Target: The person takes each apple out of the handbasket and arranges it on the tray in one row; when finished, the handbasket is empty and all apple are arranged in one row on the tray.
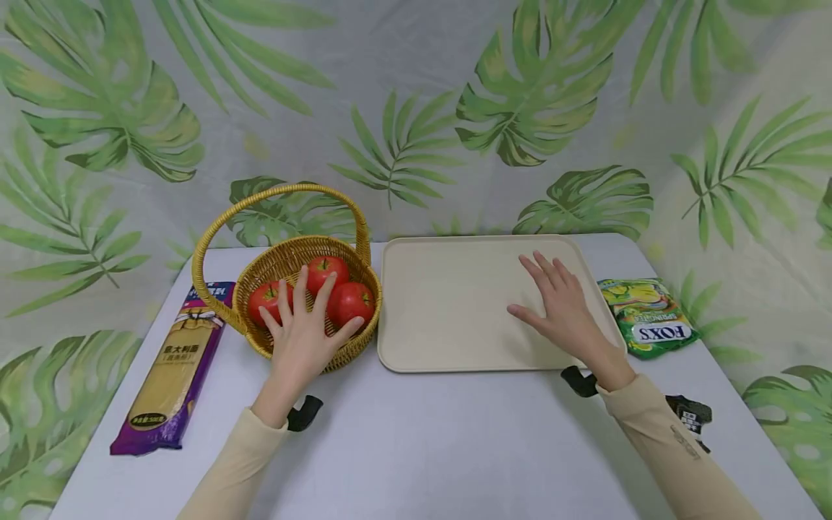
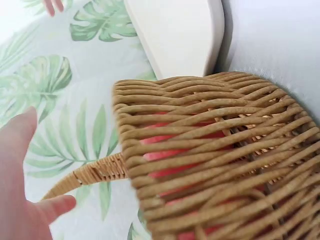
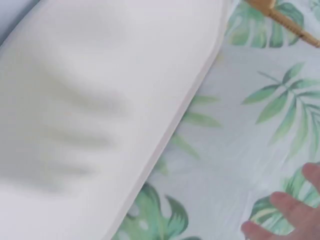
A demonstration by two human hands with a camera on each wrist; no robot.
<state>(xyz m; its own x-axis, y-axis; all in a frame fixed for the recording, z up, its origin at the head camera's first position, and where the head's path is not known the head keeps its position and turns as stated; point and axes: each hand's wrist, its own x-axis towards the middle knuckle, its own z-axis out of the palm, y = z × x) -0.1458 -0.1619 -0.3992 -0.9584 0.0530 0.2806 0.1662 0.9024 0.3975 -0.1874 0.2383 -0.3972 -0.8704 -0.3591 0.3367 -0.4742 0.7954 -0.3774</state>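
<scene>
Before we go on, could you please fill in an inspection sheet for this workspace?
Surface: white tabletop.
Job's things: wicker basket holding three red apples; beige tray beside it.
Clutter: pasta packet left; green FOX'S bag right; black item, partly hidden by a sleeve.
Hands: left hand over the basket, right hand over the tray, both with fingers spread, holding nothing.
Cables: nothing seen.
Surroundings: leaf-print cloth behind.
</scene>
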